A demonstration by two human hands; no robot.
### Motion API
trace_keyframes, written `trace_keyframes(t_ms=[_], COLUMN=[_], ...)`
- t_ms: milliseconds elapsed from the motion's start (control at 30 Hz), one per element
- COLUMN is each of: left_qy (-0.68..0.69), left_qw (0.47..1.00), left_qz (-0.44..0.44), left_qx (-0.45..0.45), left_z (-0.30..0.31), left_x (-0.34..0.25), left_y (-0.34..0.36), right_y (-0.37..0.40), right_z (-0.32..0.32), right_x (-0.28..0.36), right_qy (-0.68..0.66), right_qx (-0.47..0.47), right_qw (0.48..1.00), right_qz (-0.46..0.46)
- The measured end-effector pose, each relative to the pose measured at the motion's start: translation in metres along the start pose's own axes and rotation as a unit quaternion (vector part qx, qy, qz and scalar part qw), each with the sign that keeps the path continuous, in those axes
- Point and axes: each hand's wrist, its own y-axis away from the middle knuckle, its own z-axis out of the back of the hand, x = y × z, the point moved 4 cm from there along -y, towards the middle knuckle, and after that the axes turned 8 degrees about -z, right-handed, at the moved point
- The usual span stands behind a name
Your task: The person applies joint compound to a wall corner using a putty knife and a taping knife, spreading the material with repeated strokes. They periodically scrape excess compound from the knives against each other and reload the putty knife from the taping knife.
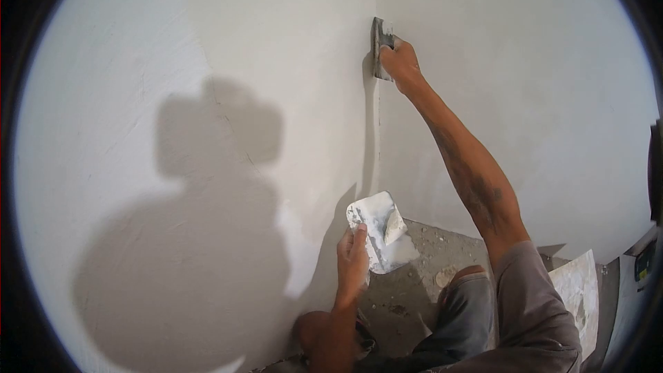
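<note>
My right hand (402,61) grips a plastering trowel (378,48) with a narrow, dark blade. The blade is held upright at the inner corner where the two walls meet, high above the floor. Lower down, my left hand (353,257) is closed on the edge of a flat putty plate (378,224), thumb on top. White putty (394,228) clings to its face, with a small lump near the right edge. The left wall (304,97) and right wall (511,62) are pale and smooth.
A dusty concrete floor (414,290) with crumbs of debris lies below, around my bent knees. At right a whitish, stained sheet (580,297) stands near the wall. A dark object (646,262) sits at the far right edge. My shadow covers much of the left wall.
</note>
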Motion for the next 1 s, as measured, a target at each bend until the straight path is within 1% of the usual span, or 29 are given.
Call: trace_keyframes(t_ms=[67,167,200,300,367,467,533,633,667,700,733,767,800,833,867,900,967,1000], left_qy=[-0.008,0.013,0.025,0.031,0.019,0.019,0.029,0.035,0.031,0.027,0.023,0.019,0.015,0.01,0.006,0.002,0.016,0.022], left_qw=[1.0,1.0,1.0,0.999,1.0,1.0,1.0,0.999,0.999,0.999,1.0,1.0,1.0,1.0,1.0,1.0,1.0,1.0], left_qz=[0.006,0.011,0.012,0.007,0.013,0.007,0.006,0.014,0.015,0.018,0.016,0.014,0.011,0.007,0.002,-0.003,-0.002,0.0], left_qx=[-0.005,-0.007,-0.007,0.003,0.002,0.006,0.008,0.001,-0.006,-0.012,-0.012,-0.01,-0.008,-0.01,-0.012,-0.014,-0.015,-0.016], left_z=[-0.003,-0.006,-0.006,-0.004,-0.002,0.001,0.0,-0.002,-0.002,-0.002,-0.002,-0.002,-0.002,-0.002,-0.003,-0.003,-0.006,-0.007], left_x=[-0.009,-0.011,-0.01,-0.004,-0.005,0.001,0.002,-0.004,-0.004,-0.003,-0.003,-0.002,-0.002,-0.003,-0.005,-0.006,-0.009,-0.01], left_y=[0.003,0.003,0.003,0.0,0.001,0.0,0.001,0.001,0.001,0.001,0.001,0.001,0.0,0.0,0.0,0.0,0.001,0.002], right_y=[0.016,0.042,0.067,0.114,0.151,0.209,0.233,0.23,0.218,0.201,0.176,0.153,0.128,0.098,0.061,0.041,0.019,0.015], right_z=[0.001,-0.008,-0.007,-0.016,-0.025,-0.033,-0.036,-0.023,-0.013,-0.007,0.002,0.011,0.017,0.021,0.02,0.02,0.022,0.023], right_x=[0.005,0.012,0.03,0.048,0.054,0.064,0.067,0.069,0.068,0.064,0.059,0.052,0.048,0.035,0.013,0.002,-0.008,-0.007], right_qy=[-0.003,0.046,0.048,-0.004,0.045,0.052,0.052,0.046,0.027,0.006,0.023,0.037,0.008,0.004,-0.001,0.003,0.01,0.003], right_qx=[0.004,-0.091,-0.067,-0.034,-0.04,0.018,0.074,0.131,0.086,0.038,-0.001,-0.032,-0.069,-0.073,-0.077,-0.07,-0.056,-0.056], right_qw=[1.0,0.98,0.986,0.959,0.916,0.903,0.879,0.862,0.871,0.906,0.948,0.977,0.987,0.994,0.995,0.996,0.998,0.998], right_qz=[-0.003,0.171,0.148,0.28,0.396,0.426,0.469,0.487,0.483,0.421,0.318,0.209,0.142,0.087,0.061,0.048,0.025,0.037])
